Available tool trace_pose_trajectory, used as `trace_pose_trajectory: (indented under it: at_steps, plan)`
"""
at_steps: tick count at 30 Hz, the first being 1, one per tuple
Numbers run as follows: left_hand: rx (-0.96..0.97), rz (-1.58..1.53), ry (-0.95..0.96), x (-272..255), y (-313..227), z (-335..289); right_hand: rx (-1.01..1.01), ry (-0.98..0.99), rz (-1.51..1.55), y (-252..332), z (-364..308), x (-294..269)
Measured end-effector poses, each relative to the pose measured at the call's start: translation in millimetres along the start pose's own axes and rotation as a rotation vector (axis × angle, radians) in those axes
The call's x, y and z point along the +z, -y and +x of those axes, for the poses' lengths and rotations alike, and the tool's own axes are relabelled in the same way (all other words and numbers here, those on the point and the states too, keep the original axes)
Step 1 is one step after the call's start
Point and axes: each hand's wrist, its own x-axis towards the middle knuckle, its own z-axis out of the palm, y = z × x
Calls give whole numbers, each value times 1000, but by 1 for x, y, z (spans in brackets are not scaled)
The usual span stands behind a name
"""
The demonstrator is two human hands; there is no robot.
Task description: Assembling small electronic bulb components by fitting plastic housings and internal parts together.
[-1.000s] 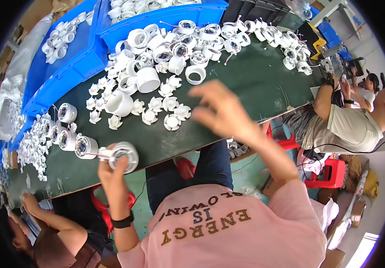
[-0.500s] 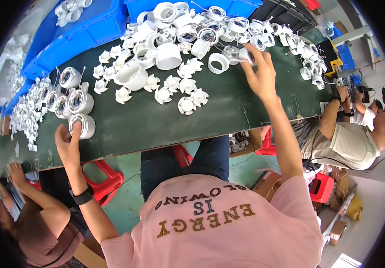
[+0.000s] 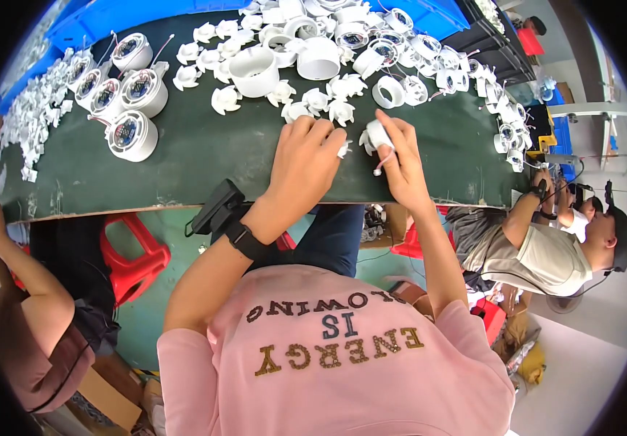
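My right hand (image 3: 404, 160) is closed on a small white round motor part (image 3: 379, 134), held just above the green table. A thin wire with a small white plug (image 3: 378, 172) hangs from it, and a white fin shows at its left side. Close beside it, my left hand (image 3: 304, 160) has its fingers curled together, back of the hand up. A bit of a white finned piece (image 3: 343, 150) peeks out at its fingertips; the rest is hidden. Several white fan impellers (image 3: 342, 111) lie just beyond my hands, near a white ring (image 3: 388, 93).
White round housings with circuit boards (image 3: 132, 136) stand at the left, by a heap of small white parts (image 3: 37, 112). More housings pile up at the back, before blue bins (image 3: 429, 16). People sit at both sides; a red stool (image 3: 135, 258) is below the table (image 3: 204, 167).
My left hand has let go of the housing at the left and come to the middle. My right hand has drawn back from the pile with the motor part. The view has shifted.
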Motion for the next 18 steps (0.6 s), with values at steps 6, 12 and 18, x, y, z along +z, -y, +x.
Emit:
trace_pose_trajectory:
  at_steps: [6,12,18]
  plan:
    - [-135,26,-10,-8,-3,2,143,-134,227,0,-6,0]
    - [-302,8,99,-16,-3,11,76,-104,74,-2,-7,0]
    - [-325,2,82,-21,-1,11,42,-62,19,-1,-5,3]
